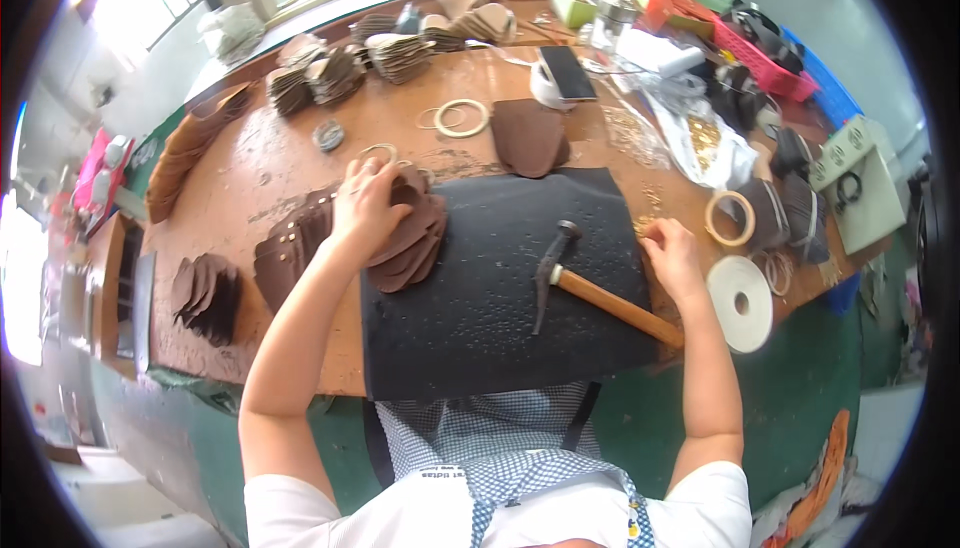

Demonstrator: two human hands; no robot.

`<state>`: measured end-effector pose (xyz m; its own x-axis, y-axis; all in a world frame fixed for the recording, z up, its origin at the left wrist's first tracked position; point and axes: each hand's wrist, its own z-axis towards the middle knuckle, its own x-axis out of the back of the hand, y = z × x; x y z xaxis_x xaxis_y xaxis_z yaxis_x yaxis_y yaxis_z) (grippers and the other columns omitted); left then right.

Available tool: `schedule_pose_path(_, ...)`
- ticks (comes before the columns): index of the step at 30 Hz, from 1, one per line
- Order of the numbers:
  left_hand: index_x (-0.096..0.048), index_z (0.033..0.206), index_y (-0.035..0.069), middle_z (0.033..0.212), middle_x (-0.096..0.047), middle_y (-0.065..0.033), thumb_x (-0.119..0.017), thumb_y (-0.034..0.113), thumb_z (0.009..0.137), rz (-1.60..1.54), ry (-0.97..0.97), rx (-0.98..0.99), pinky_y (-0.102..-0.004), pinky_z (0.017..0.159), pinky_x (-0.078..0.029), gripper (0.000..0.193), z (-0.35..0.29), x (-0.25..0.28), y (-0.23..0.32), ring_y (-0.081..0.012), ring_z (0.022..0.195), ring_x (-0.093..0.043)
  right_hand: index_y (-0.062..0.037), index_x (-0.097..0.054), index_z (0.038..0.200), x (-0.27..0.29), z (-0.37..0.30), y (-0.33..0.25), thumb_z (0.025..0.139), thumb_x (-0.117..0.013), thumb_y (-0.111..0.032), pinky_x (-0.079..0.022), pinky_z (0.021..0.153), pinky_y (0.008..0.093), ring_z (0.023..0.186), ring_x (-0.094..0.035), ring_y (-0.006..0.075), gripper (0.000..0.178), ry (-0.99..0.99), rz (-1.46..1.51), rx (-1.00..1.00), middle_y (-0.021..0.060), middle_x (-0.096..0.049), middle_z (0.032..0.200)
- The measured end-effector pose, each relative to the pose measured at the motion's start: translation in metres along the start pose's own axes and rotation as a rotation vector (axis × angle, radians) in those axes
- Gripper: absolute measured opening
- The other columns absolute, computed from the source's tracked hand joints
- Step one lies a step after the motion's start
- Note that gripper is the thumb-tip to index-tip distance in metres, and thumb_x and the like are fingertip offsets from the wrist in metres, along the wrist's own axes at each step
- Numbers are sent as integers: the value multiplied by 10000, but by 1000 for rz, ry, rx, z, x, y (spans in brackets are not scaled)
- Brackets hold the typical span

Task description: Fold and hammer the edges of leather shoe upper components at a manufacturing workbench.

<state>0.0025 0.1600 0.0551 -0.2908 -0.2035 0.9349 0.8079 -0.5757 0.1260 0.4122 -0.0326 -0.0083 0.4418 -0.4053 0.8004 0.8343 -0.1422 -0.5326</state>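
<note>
My left hand (366, 200) lies on a fanned stack of dark brown leather pieces (412, 248), its fingers stretched out and thumb apart. More brown pieces, some with small shiny studs (290, 238), spread beneath my left wrist. My right hand (674, 256) is at the right edge of a black mat (470, 318), fingertips pinched together by small gold-coloured metal bits (648, 218). Whether one is between the fingertips is too small to make out. On the mat, left of my right hand, rests a hammer (615, 304) with a wooden handle and dark metal head.
A larger brown piece (530, 138) lies behind the mat, beside a phone (567, 73) on a white roll. A tape roll (740, 303) sits right of my right forearm. Leather stacks (400, 56) line the back; another stack (207, 298) stands left. A clear bag (705, 143) holds gold bits.
</note>
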Motion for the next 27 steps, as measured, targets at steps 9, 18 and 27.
schedule_pose_path(9,-649,964,62,1018,-660,-85,-840,118,685,0,124,-47,-411,872,-501,342,-25,8,-1,-315,1004,-601,-23,-633,947,-15,-2,-13,894,-669,-104,-527,776,479,897,-656,381,103,33,-143,76,169,-628,966)
schedule_pose_path(18,-669,1003,37,811,-637,-2,-754,-11,808,-743,150,356,-264,708,-473,218,-92,93,39,-105,790,-614,-14,-595,1004,-11,-3,-9,947,-576,-69,-518,817,490,952,-636,417,81,-26,-197,145,198,-625,1012)
schedule_pose_path(27,-696,1063,-14,953,-735,-68,-701,55,921,-1600,4,797,-233,736,-539,159,-170,63,61,-128,823,-696,18,-647,980,-1,0,-3,919,-618,-27,-533,787,447,886,-671,388,81,4,-31,89,198,-670,960)
